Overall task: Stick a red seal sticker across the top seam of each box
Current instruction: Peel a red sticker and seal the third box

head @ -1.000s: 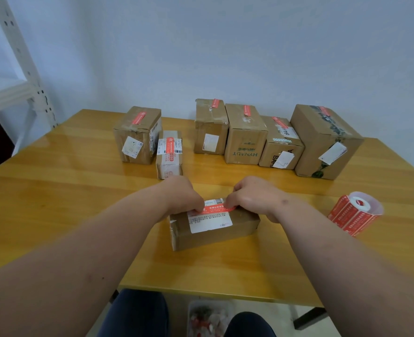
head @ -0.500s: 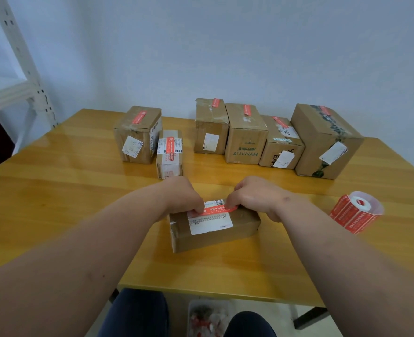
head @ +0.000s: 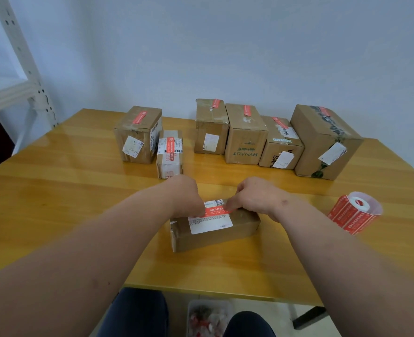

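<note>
A low brown box (head: 215,235) with a white label lies on the table in front of me. A red seal sticker (head: 217,210) stretches across its top. My left hand (head: 185,195) holds the sticker's left end with curled fingers, which are hidden under the hand. My right hand (head: 254,197) holds the right end, its curled fingertips lying over the sticker on the box top. A roll of red seal stickers (head: 353,211) lies on its side at the right.
Several sealed brown boxes stand along the back: one at the left (head: 138,133), a small one (head: 169,153), and a row from a tall box (head: 211,126) to a large box (head: 325,142). White shelving (head: 19,76) stands left. A bin (head: 208,317) sits under the wooden table (head: 55,203).
My right fingertips have slid a little leftward along the sticker on the box top. The left hand and the box have stayed where they were.
</note>
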Available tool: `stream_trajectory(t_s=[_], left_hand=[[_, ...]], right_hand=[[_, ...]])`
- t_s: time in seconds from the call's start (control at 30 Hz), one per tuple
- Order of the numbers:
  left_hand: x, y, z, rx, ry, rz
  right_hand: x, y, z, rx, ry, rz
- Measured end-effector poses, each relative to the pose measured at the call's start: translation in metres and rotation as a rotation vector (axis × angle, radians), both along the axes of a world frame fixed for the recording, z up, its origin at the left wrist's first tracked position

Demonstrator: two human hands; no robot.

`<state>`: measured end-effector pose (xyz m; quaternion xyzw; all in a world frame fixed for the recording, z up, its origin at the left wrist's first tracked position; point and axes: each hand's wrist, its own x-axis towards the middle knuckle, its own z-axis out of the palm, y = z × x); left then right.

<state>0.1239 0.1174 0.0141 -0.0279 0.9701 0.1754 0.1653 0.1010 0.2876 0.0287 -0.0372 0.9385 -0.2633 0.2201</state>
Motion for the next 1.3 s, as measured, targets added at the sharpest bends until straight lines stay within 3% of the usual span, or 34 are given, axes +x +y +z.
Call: stream_trajectory(t_s=[0.17,0.3,0.43,0.57,0.7,0.87,0.97,1.3], left_hand=[[0.009,-0.007,0.005,-0.116,0.006,0.033],[0.016,-0.013,0.002,-0.062,-0.024,0.091],[0.024,-0.010,0.004,0.131,-0.027,0.129],[0.027,-0.003,0.004,0.104,0.067,0.117],[0.029,0.005,-0.005,0.039,0.152,0.132],[0.027,-0.001,-0.010,0.528,0.010,0.359],[0.025,-0.010,-0.011,0.695,-0.073,0.418],[0.025,-0.006,-0.013,0.716,-0.065,0.442]], right_hand=[[0.000,0.008,-0.007,-0.075,-0.029,-0.061],[0.002,0.011,-0.010,-0.182,-0.065,-0.105],[0.004,0.013,-0.011,-0.206,-0.078,-0.108],[0.010,0.011,-0.012,-0.246,-0.085,-0.146],[0.018,0.001,-0.016,-0.098,0.000,-0.090],[0.014,0.006,-0.018,-0.216,-0.077,-0.152],[0.012,0.013,-0.016,-0.288,-0.126,-0.202],[0.013,0.009,-0.012,-0.145,-0.051,-0.111]])
